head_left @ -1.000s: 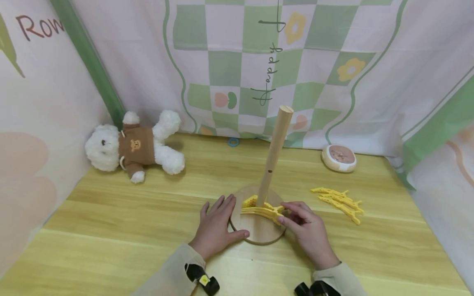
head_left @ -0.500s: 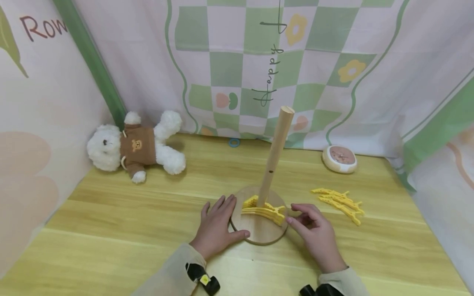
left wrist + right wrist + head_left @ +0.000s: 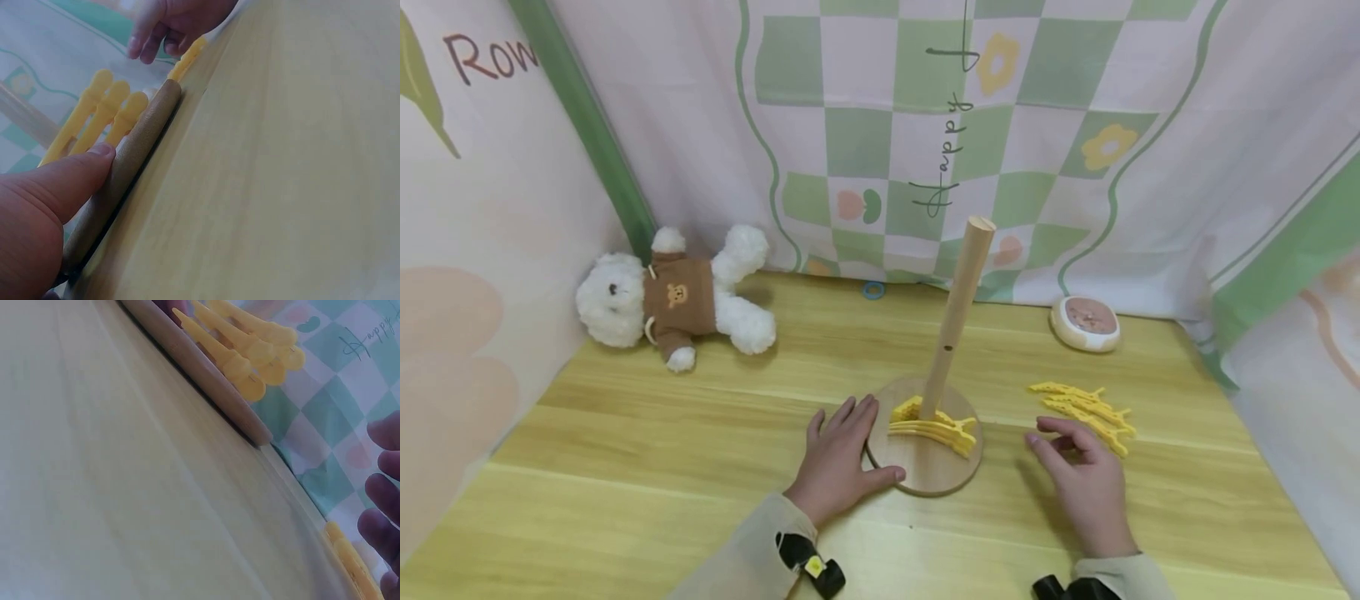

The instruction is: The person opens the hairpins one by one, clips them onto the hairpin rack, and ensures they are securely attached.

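Note:
A round wooden base [image 3: 925,471] with an upright wooden pole [image 3: 957,312] stands mid-table. Several yellow plastic pieces [image 3: 934,425] lie stacked on the base around the pole. My left hand [image 3: 838,454] lies flat on the table, thumb pressed against the base's rim [image 3: 128,162]. My right hand [image 3: 1086,483] hovers over the table to the right of the base, fingers relaxed and empty, close to a loose pile of yellow pieces [image 3: 1086,410]. The stacked pieces [image 3: 244,344] and base edge [image 3: 200,381] show in the right wrist view, with fingertips [image 3: 381,487] at the right.
A white teddy bear in a brown shirt [image 3: 670,296] lies at the back left. A small round pink-and-white object [image 3: 1085,322] sits at the back right, a tiny blue ring [image 3: 872,289] by the backdrop. Printed cloth walls enclose the wooden table [image 3: 662,467].
My right hand let go of the yellow stack on the base and moved right toward the loose yellow pile. The left hand stayed against the base.

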Demonstrator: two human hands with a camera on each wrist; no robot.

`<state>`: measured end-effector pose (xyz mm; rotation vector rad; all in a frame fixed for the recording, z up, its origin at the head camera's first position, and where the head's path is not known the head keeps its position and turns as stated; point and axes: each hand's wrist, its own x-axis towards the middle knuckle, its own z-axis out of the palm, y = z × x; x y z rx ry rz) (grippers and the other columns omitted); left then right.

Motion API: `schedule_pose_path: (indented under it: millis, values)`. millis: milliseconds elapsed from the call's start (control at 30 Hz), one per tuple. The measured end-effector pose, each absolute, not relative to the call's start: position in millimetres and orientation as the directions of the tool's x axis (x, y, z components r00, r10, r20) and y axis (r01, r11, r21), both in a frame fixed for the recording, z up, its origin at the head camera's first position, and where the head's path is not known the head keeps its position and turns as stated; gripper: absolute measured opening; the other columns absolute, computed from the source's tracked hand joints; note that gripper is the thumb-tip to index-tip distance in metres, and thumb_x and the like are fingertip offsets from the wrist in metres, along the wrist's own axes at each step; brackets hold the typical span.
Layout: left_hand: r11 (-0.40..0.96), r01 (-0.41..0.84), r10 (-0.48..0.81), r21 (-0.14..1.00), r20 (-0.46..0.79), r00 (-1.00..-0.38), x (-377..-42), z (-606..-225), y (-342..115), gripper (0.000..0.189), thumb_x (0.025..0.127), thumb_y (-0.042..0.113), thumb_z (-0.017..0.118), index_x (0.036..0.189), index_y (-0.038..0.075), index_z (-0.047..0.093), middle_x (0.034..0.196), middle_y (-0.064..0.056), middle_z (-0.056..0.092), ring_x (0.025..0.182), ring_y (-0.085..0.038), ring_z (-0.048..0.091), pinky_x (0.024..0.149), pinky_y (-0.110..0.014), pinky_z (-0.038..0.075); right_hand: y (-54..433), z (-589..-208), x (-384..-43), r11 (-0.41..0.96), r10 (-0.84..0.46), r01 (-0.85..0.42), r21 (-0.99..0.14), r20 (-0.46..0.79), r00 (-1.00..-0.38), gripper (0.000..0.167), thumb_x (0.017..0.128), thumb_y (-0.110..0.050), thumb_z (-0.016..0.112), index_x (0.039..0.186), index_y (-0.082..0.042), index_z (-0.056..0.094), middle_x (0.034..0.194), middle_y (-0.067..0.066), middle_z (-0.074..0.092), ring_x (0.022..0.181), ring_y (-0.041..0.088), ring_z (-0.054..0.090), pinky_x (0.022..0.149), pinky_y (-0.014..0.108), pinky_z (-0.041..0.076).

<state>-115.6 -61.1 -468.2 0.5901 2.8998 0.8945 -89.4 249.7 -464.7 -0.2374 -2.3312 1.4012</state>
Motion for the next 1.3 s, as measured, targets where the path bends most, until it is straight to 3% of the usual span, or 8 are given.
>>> schedule_pose_path:
  millis: [67,133,300,367,467,533,600,1300]
  values:
    - [0.759,0.341,0.371,0.555,0.063,-0.927,-115.6,-468.2,-61.3,0.101,0.081,0.062,0.073,0.156,0.006,0.035,0.161,-0.010,0.033,0.149,-0.035,0.026,0.117,-0.064,0.009,251.3,-464.6,-89.6,0.476,0.378,-0.055,-0.878,0.260,-0.889,0.023,0.085,-0.008,0.081,0.107,-0.002,0.075,0.096,-0.020,0.069,0.081,0.004,0.059,0.072,0.014,0.046]
    - [0.758,0.340,0.370,0.557,0.061,-0.927,-115.8,-468.6,-61.4,0.101,0.081,0.062,0.073,0.156,0.006,0.035,0.161,-0.011,0.033,0.149,-0.035,0.026,0.117,-0.064,0.009,253.6,-464.2,-90.3,0.482,0.403,-0.065,-0.874,0.288,-0.869,0.020,0.084,-0.007,0.080,0.103,-0.002,0.075,0.092,-0.021,0.069,0.079,0.003,0.059,0.091,0.017,0.045]
    - [0.758,0.338,0.370,0.558,0.058,-0.927,-116.8,-469.6,-61.3,0.101,0.081,0.063,0.072,0.156,0.006,0.034,0.161,-0.010,0.033,0.149,-0.034,0.026,0.117,-0.064,0.008,267.2,-463.2,-93.4,0.497,0.449,-0.101,-0.862,0.354,-0.821,0.014,0.084,-0.004,0.080,0.096,0.001,0.075,0.084,-0.026,0.066,0.072,-0.002,0.057,0.122,0.034,0.012]
    - [0.761,0.337,0.369,0.554,0.057,-0.928,-117.1,-470.4,-61.1,0.102,0.081,0.064,0.072,0.156,0.007,0.034,0.162,-0.009,0.032,0.149,-0.034,0.026,0.117,-0.064,0.008,272.9,-461.9,-92.9,0.497,0.488,-0.051,-0.866,0.327,-0.809,0.014,0.085,-0.009,0.080,0.095,-0.001,0.076,0.083,-0.026,0.066,0.073,-0.001,0.057,0.115,0.026,0.027]
    - [0.767,0.336,0.367,0.547,0.056,-0.929,-117.3,-471.8,-60.5,0.103,0.080,0.066,0.072,0.156,0.008,0.034,0.162,-0.008,0.032,0.150,-0.033,0.025,0.117,-0.063,0.007,282.4,-461.2,-91.1,0.486,0.541,0.036,-0.873,0.268,-0.797,0.016,0.086,-0.015,0.080,0.097,-0.003,0.077,0.082,-0.025,0.066,0.074,0.000,0.058,0.087,0.013,0.045]
    - [0.769,0.340,0.368,0.542,0.059,-0.928,-117.7,-472.8,-60.5,0.103,0.080,0.066,0.072,0.156,0.008,0.034,0.162,-0.008,0.032,0.150,-0.033,0.025,0.117,-0.063,0.008,288.7,-461.5,-89.7,0.475,0.566,0.087,-0.876,0.229,-0.792,0.016,0.086,-0.018,0.081,0.097,-0.006,0.077,0.080,-0.024,0.066,0.073,0.001,0.058,0.064,0.010,0.044]
    - [0.769,0.342,0.370,0.540,0.060,-0.927,-117.9,-473.5,-60.6,0.103,0.080,0.066,0.071,0.156,0.008,0.034,0.162,-0.008,0.032,0.150,-0.033,0.025,0.117,-0.063,0.008,294.2,-461.4,-88.6,0.465,0.581,0.107,-0.879,0.211,-0.786,0.017,0.086,-0.019,0.082,0.097,-0.007,0.078,0.078,-0.023,0.066,0.071,0.001,0.058,0.058,0.011,0.044]
    - [0.767,0.337,0.373,0.545,0.048,-0.926,-118.1,-472.8,-62.3,0.102,0.081,0.067,0.070,0.157,0.009,0.033,0.163,-0.007,0.030,0.150,-0.032,0.023,0.118,-0.063,0.006,318.0,-460.3,-85.5,0.520,0.596,0.214,-0.827,0.172,-0.785,0.031,0.080,-0.024,0.087,0.105,-0.009,0.076,0.078,-0.025,0.061,0.070,-0.002,0.055,0.061,0.010,0.041]
